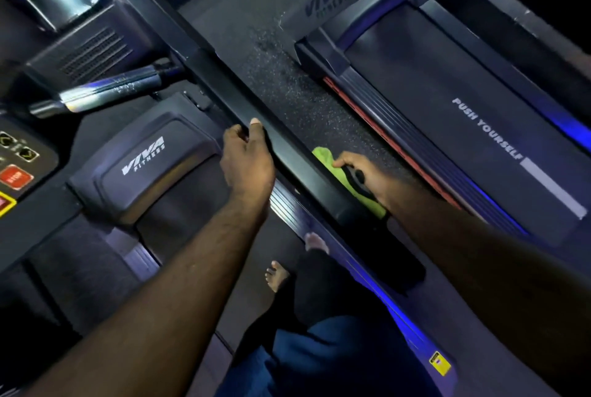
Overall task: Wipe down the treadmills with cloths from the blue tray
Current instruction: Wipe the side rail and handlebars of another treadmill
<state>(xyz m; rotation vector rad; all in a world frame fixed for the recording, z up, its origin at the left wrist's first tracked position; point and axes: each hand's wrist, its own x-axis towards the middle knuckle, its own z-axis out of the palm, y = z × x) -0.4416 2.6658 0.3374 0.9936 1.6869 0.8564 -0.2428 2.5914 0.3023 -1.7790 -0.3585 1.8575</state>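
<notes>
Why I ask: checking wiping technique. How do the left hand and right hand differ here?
The left hand grips the black side rail bare; the right hand holds a lime-green cloth. The left hand is on the rail's near side, the right hand beyond it, over the speckled floor. Both are at the same rail.
</notes>
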